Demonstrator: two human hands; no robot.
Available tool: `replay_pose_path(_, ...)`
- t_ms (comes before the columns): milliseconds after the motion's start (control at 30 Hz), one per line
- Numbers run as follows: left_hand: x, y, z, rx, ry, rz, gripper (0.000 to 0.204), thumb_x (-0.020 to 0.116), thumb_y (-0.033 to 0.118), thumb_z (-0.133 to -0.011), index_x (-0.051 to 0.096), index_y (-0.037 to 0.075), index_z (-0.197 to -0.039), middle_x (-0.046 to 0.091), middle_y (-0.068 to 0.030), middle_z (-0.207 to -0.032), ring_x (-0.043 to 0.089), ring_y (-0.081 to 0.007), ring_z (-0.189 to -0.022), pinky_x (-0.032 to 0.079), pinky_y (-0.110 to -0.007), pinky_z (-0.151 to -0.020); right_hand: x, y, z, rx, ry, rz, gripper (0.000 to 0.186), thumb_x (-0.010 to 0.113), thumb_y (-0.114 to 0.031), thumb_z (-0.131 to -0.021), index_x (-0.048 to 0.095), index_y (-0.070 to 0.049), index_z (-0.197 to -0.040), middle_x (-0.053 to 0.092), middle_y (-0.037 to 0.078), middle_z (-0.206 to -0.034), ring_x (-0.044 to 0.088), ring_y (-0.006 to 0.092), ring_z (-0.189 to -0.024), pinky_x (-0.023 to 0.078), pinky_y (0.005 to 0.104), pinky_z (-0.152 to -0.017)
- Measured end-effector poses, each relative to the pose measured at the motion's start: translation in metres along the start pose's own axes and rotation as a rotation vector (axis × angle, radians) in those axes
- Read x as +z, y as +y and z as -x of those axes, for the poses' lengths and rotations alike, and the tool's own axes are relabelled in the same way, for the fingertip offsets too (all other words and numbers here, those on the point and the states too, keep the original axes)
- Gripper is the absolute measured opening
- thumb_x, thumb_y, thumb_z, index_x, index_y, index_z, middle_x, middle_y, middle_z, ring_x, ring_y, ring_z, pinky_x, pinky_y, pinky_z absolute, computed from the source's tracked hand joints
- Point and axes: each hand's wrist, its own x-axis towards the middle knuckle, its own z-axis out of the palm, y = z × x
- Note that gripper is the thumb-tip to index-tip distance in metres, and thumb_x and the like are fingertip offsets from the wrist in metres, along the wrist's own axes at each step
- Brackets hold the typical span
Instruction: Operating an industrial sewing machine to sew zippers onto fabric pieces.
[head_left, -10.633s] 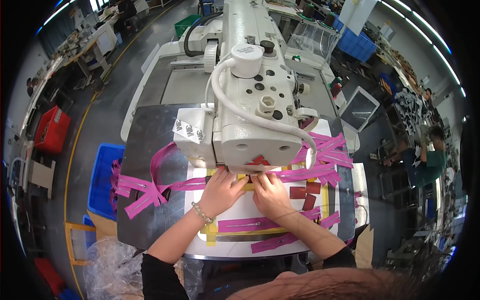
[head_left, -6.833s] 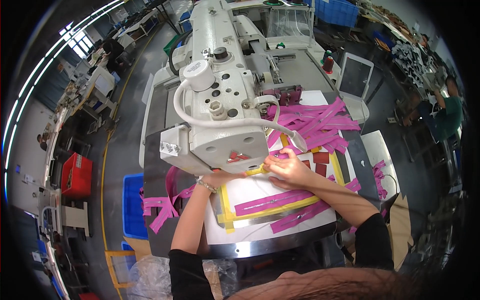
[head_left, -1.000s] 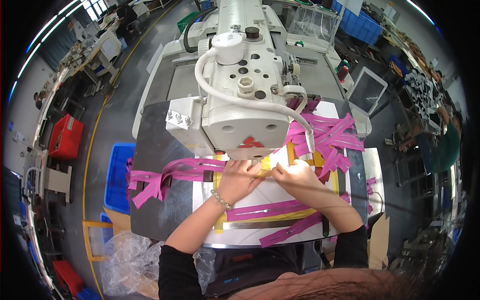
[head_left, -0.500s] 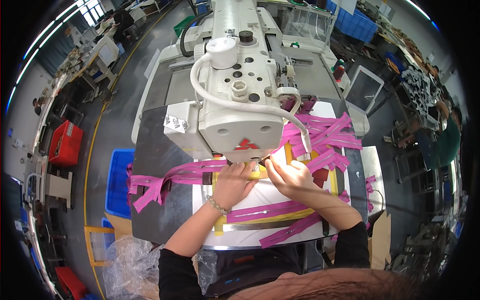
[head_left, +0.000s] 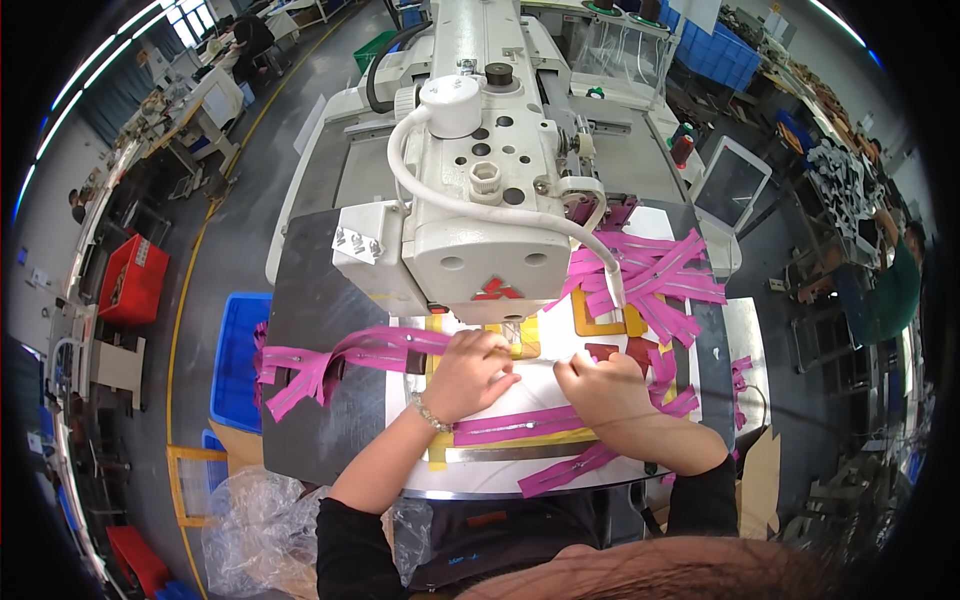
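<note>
A: In the head view, where is the left hand (head_left: 470,380) resting?
B: Its bent fingers are lying by the right end of a pink zipper strip (head_left: 390,340), thumb standing apart. I can't tell whether they are gripping it.
A: And the right hand (head_left: 608,395)?
B: It is sitting well apart from the left one, above the white sheet (head_left: 540,390), fingers bunching together. What they are pinching, if anything, I can't tell.
A: Where is that strip lying?
B: It is stretching leftward across the dark table (head_left: 330,430). Another pink zipper (head_left: 520,425) is lying in front of the hands.
A: What else is showing?
B: The sewing machine head (head_left: 490,260) is standing beyond both hands; a zipper pile (head_left: 660,275) is lying farther right.
</note>
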Motion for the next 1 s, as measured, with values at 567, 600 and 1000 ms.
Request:
replay_pose_path(567,-0.038,-0.033,0.007,-0.266,0.097,-0.455,0.018,0.065,0.021,-0.076,0.058,0.006,-0.068,0.058,-0.0077,-0.064,0.058,-0.0279,-0.063,0.043,-0.039,-0.059,-0.037,0.005,-0.004,-0.039,0.127,-0.396,0.031,0.063,-0.009,-0.069,0.06,-0.008,-0.1,0.048,0.0,-0.063,0.05,0.0125,-0.051,0.036,0.0277,-0.049)
replay_pose_path(600,-0.048,-0.039,0.01,-0.295,0.126,-0.582,0.019,0.067,0.022,-0.075,0.059,0.006,-0.068,0.058,-0.0081,-0.065,0.057,-0.0279,-0.064,0.042,-0.04,-0.061,-0.035,0.001,-0.004,-0.049,0.145,-0.419,0.032,0.062,-0.008,-0.069,0.06,-0.007,-0.101,0.047,0.0,-0.064,0.049,0.0122,-0.052,0.035,0.0278,-0.049)
replay_pose_path(1000,-0.057,0.018,0.008,-0.57,-0.546,0.66,0.034,0.064,0.033,-0.087,0.065,-0.001,-0.082,0.065,-0.0057,-0.076,0.059,-0.0125,-0.061,0.045,-0.027,-0.054,-0.006,-0.036,-0.002,-0.258,0.528,0.022,0.006,0.06,-0.01,-0.072,0.063,-0.007,-0.077,0.049,-0.001,-0.073,0.036,0.0077,-0.052,0.024,0.0241,-0.05)
